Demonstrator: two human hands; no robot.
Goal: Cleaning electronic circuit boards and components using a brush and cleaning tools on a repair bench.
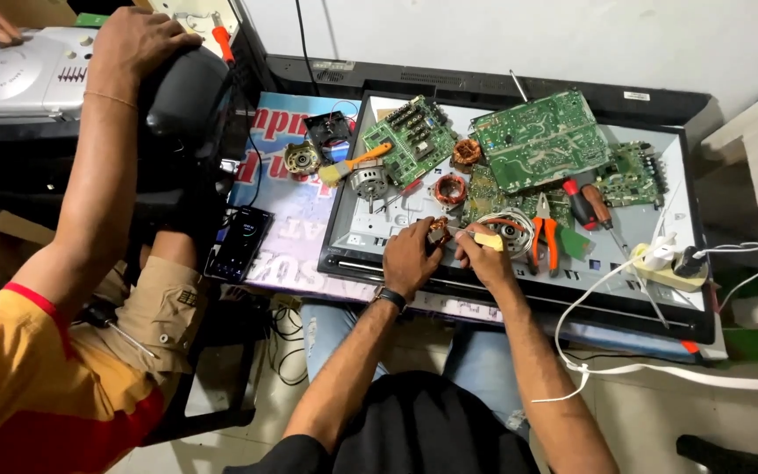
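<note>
Panel backing [625,263] of a large flat screen, pale grey metal inside a black frame, lay face-down under both hands and served as the work surface. Beyond the fingers a big green circuit board [541,140] lay tilted, glossy and studded with components, with a smaller green board [410,139] to its left. Left of the fingers, past the panel's edge, a printed banner [296,197] in blue and pink with large red lettering lay flat, and a dark smartphone [240,242] rested on it. Another person in an orange shirt [19,386] sat further left, one arm stretched up to a black rounded housing [184,92].

The left hand [410,256], a dark watch on its wrist, was clenched around a small copper-wound coil [438,231], which sat pinched at the fingertips just above the panel. The right hand [484,254] grasped a pale yellow tool handle [489,240], its tip meeting the coil. Just right of the fingers lay a bundle of white wire [511,226] and orange-handled pliers [546,237]; beyond them sat a ring-shaped copper winding [450,189]. Far right stood a white power strip [668,268] with plugs and trailing white cable.
</note>
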